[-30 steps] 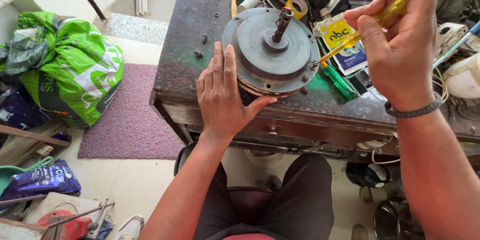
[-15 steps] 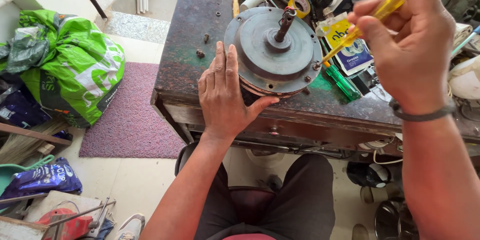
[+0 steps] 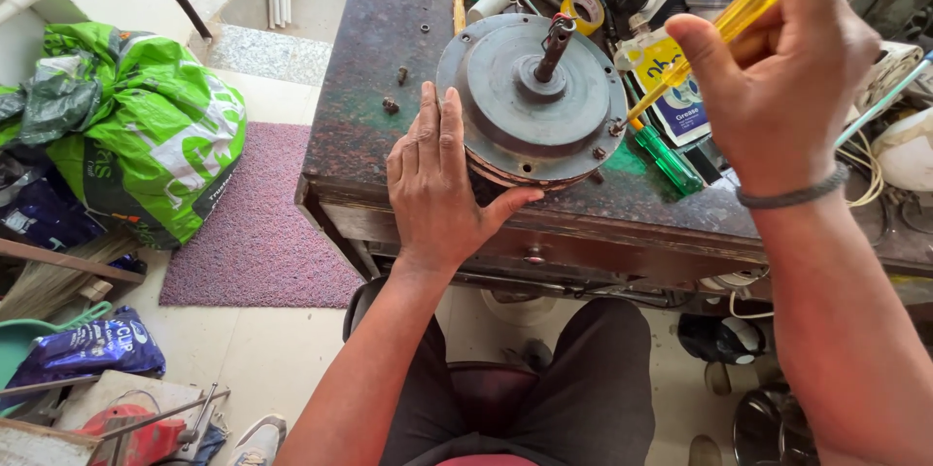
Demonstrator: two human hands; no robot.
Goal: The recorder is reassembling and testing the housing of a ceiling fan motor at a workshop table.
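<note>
Since a moment ago, nothing much is changing in how I am set: my left hand (image 3: 439, 184) is still lying flat against the near left edge of the round grey motor housing (image 3: 530, 97), and my right hand (image 3: 782, 63) is still wrapped around the yellow-handled screwdriver (image 3: 700, 48), with its tip sitting at a screw on the housing's right rim.

I am keeping the housing where it is, on the dark stone-topped bench (image 3: 369, 116), shaft (image 3: 554, 43) pointing up, a little in from the front edge. My left palm is spread open, fingers together, pressing the casing rather than gripping it; my right fist is closed firmly on the handle.

To do this well, I am judging that the blade needs to stay seated square in the screw head, so I am pushing along the shank while turning, and bracing with the left so the casing is not spinning. The green-handled screwdriver (image 3: 666, 160) is lying just beside the housing, and loose small screws (image 3: 391, 104) are resting on the bench to the left, well out of my way.
</note>
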